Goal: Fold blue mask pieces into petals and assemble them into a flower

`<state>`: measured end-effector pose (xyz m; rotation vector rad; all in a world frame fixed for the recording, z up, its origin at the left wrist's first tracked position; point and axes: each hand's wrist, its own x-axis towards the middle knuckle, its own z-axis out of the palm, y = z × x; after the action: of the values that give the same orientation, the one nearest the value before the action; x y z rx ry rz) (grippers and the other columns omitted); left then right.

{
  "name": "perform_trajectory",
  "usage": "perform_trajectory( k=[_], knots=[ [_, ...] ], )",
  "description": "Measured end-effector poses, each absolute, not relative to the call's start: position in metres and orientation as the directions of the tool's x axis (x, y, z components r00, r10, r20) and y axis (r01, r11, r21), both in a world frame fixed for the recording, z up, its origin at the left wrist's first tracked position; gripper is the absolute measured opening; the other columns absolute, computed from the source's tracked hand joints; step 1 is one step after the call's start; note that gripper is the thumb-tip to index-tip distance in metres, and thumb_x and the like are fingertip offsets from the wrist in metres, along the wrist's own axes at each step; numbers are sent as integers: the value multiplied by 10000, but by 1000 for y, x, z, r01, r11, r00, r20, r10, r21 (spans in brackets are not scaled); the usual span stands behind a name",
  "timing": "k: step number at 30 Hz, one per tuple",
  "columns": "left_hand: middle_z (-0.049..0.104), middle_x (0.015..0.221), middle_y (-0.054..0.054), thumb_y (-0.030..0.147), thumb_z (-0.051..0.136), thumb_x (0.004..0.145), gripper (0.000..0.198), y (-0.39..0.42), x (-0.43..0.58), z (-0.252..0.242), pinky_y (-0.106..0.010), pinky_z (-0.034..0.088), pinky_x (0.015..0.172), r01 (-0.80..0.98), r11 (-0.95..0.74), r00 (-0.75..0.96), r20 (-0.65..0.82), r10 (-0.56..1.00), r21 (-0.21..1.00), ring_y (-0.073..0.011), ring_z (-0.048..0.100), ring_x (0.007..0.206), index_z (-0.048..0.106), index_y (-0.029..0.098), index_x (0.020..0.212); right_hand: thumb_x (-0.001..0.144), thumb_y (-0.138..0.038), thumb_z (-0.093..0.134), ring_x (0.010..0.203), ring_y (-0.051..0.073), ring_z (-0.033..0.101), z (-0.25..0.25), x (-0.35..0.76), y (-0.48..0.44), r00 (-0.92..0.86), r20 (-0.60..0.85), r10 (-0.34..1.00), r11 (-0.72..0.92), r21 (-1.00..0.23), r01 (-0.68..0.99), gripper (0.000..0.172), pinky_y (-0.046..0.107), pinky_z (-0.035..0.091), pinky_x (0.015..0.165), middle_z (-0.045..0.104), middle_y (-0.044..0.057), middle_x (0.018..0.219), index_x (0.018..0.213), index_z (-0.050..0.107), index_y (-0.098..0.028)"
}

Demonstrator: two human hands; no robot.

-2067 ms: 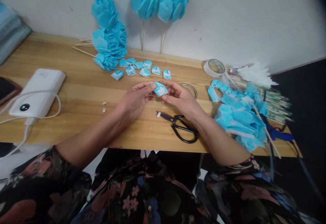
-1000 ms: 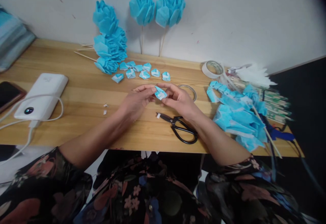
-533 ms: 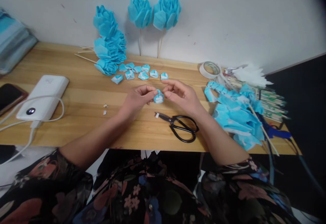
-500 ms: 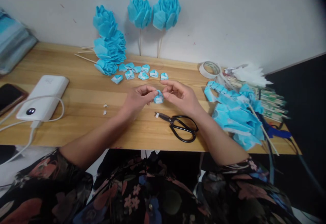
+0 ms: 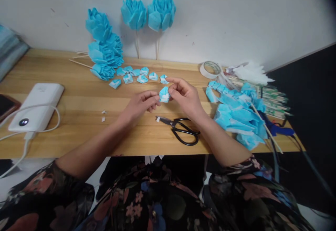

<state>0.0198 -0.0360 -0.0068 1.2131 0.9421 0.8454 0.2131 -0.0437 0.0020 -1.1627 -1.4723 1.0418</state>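
Between my two hands is a small folded blue paper piece (image 5: 164,95) with white patches. My left hand (image 5: 143,104) pinches its left edge with thumb and fingertips. On the other side my right hand (image 5: 185,96) has thumb and finger closed on its right edge. Just beyond lie several similar folded blue pieces (image 5: 142,79) in loose rows on the wooden table (image 5: 78,115). Black-handled scissors (image 5: 183,129) rest below my right hand, a white scrap at their tip.
Blue paper flowers on sticks (image 5: 162,13) lean against the wall, others lie in a stack (image 5: 105,50). A white power bank (image 5: 39,106) with cable is at left. Tape (image 5: 210,69), crumpled blue paper (image 5: 240,119) and a blue-handled tool (image 5: 282,130) sit at right.
The folded paper piece now shows more of its face between my fingers, raised slightly. My right fingers have shifted along its edge. The whole view has moved a little to the right.
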Motion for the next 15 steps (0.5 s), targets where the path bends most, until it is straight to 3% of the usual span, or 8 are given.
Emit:
perform_trajectory(
  k=[6,15],
  knots=[
    [660,708,-7,357,752,745,174,-38,18,-5,-246,384,587,79,119,368,-140,919,990,-102,485,600,720,186,740,898,-378,635,729,139,569,1,214,-44,-105,172,980,189,-965,181,320,316,542,734,587,-22,796,1198,667,-269],
    [623,656,1,385,749,763,235,-36,18,-3,-255,379,565,-10,111,331,-102,938,994,-94,462,562,668,189,663,910,-441,637,757,132,600,6,214,-46,-165,93,982,108,-991,81,336,294,547,735,633,-14,867,1202,671,-278]
  ],
)
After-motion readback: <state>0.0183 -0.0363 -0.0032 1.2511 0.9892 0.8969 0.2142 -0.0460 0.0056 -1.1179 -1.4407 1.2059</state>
